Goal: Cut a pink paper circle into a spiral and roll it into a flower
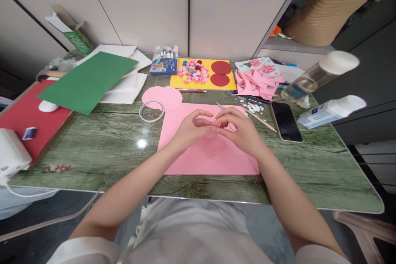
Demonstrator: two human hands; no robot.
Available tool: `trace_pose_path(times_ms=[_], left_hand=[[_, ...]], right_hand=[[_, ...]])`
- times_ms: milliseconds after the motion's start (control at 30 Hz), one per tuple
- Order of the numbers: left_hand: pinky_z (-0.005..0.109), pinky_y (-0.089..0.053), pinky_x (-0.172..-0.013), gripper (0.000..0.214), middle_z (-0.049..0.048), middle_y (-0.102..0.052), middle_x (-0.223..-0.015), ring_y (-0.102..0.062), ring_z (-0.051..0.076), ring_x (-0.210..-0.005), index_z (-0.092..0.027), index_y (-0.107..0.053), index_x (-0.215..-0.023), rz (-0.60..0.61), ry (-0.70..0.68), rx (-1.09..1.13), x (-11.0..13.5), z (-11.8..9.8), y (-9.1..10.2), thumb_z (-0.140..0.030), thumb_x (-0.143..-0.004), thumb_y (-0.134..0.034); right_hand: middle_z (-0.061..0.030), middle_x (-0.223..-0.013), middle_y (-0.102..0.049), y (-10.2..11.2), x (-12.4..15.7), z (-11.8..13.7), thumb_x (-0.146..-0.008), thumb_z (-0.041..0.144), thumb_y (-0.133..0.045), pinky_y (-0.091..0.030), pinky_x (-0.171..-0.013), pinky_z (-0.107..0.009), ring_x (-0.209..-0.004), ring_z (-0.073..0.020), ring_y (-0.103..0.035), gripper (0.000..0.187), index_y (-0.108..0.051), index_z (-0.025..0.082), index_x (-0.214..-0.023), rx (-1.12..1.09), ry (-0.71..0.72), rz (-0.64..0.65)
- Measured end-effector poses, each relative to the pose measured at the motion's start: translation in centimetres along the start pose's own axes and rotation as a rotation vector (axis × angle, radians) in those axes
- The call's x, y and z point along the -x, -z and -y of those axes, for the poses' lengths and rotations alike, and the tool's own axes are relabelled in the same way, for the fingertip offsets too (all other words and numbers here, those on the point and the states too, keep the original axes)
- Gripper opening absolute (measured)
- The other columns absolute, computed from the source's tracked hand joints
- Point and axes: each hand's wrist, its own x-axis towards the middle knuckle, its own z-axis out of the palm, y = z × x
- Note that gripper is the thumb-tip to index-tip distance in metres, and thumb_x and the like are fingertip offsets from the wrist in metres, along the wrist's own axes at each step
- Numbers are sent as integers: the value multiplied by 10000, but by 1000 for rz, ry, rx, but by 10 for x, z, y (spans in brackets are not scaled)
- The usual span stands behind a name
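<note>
Green, wood-grained table [312, 173] stretches out on both sides of the pink sheet [185, 163], whose straight near edge lies just inside the tabletop's front rim. Above the sheet, the left hand [194, 128] and right hand [239, 130] curl, fingertips nearly meeting (whatever they pinch is too small to tell). A smooth ring [151, 121] overlaps round-lobed pink paper [167, 97].

The person's bare left forearm [150, 169] and right forearm [283, 183] slant forward and inward from bent elbows. The left hand [192, 127] and right hand [244, 130] face each other, fingers [230, 119] arched, fingertips touching or nearly so; how tightly they pinch is unclear.
</note>
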Motion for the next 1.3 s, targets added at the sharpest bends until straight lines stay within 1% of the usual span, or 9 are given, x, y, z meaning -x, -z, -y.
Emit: trace_pose_path(times_ms=[67,167,433,667,800,933,1033,1167,1300], left_hand=[[349,-446,-836,381,36,-677,-821,-642,166,-809,-188,-531,-983,-5,-16,12,0,1,-1,-245,-655,-717],[339,-439,-854,360,35,-671,-855,-632,167,-861,-182,-541,-956,-6,-33,26,0,3,-2,-241,-650,-722],[350,-446,-836,360,38,-679,-832,-637,169,-832,-182,-522,-975,28,-15,72,1,6,-4,-223,-669,-707],[326,-440,-813,386,22,-665,-774,-628,151,-779,-185,-539,-988,6,-16,24,-1,4,0,-234,-651,-720],[348,-441,-818,372,20,-660,-769,-636,163,-782,-188,-537,-1000,23,-12,-26,-1,3,2,-241,-669,-698],[337,-436,-808,350,21,-654,-764,-632,161,-786,-181,-534,-1002,52,-18,-119,-1,-1,2,-230,-686,-676],[322,-431,-809,331,25,-653,-783,-625,156,-808,-181,-535,-1002,45,-39,-166,1,-3,1,-232,-700,-662],[317,-430,-810,352,30,-659,-814,-622,153,-816,-182,-532,-1013,38,-49,-140,1,-1,-1,-234,-695,-673],[320,-431,-823,363,34,-665,-828,-622,160,-842,-175,-535,-1002,47,-36,-59,1,4,-3,-232,-680,-691]], right_hand=[[-19,-929,-554,-1,0,2,-805,238,-614,-497,-663,-292,-692,-109,-544,18,-603,228,-816,7,-7,-12],[-15,-894,-548,-2,-1,3,-793,218,-622,-481,-656,-286,-721,-120,-536,70,-553,216,-780,15,-5,-17],[2,-830,-524,-5,-1,1,-772,196,-619,-476,-669,-307,-755,-139,-540,148,-477,214,-730,43,3,-7],[-18,-916,-555,1,-1,2,-810,255,-604,-508,-672,-310,-691,-112,-550,42,-598,238,-848,-31,11,42],[-32,-970,-570,3,0,0,-829,237,-574,-526,-713,-330,-797,-142,-577,141,-648,279,-942,-31,43,83],[-30,-963,-574,2,0,0,-793,198,-614,-519,-780,-374,-895,-176,-581,134,-669,280,-883,15,57,89],[-27,-953,-569,0,0,0,-779,185,-620,-516,-763,-362,-856,-164,-583,95,-659,257,-828,23,25,61],[-18,-943,-553,-1,0,0,-753,170,-632,-505,-708,-331,-736,-124,-556,57,-609,222,-751,40,-10,35],[-5,-867,-528,-3,0,1,-724,144,-631,-483,-682,-322,-758,-138,-533,114,-539,211,-709,76,-2,10]])
